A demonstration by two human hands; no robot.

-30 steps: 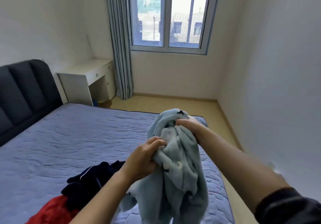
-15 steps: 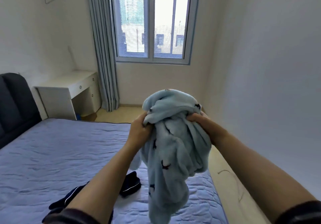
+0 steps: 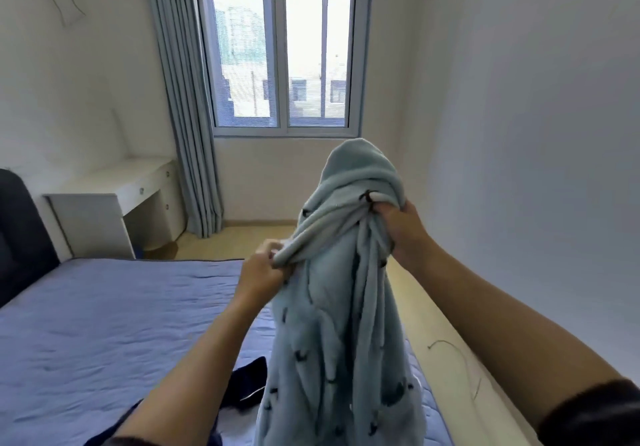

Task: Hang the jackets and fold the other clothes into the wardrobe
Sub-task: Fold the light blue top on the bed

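Observation:
A fluffy light-blue garment (image 3: 343, 324) with small dark marks hangs bunched in front of me, above the right side of the bed (image 3: 104, 324). My right hand (image 3: 401, 231) grips its upper part, with a hood-like bulge standing above the fist. Lower and to the left, my left hand (image 3: 259, 272) pinches a fold of the same garment. A dark navy garment (image 3: 247, 386) lies on the bed below my left forearm, mostly hidden. No wardrobe is in view.
A white desk (image 3: 121, 199) stands at the far left by a grey-blue curtain (image 3: 187, 116) and a window (image 3: 284, 57). A dark headboard (image 3: 20, 234) is at the left edge. A thin cable (image 3: 457, 359) lies on the floor strip along the right wall.
Both hands have lifted the blue garment higher. My left hand has shifted down and left to a new fold. The view has tilted up, and the red garment has left the frame.

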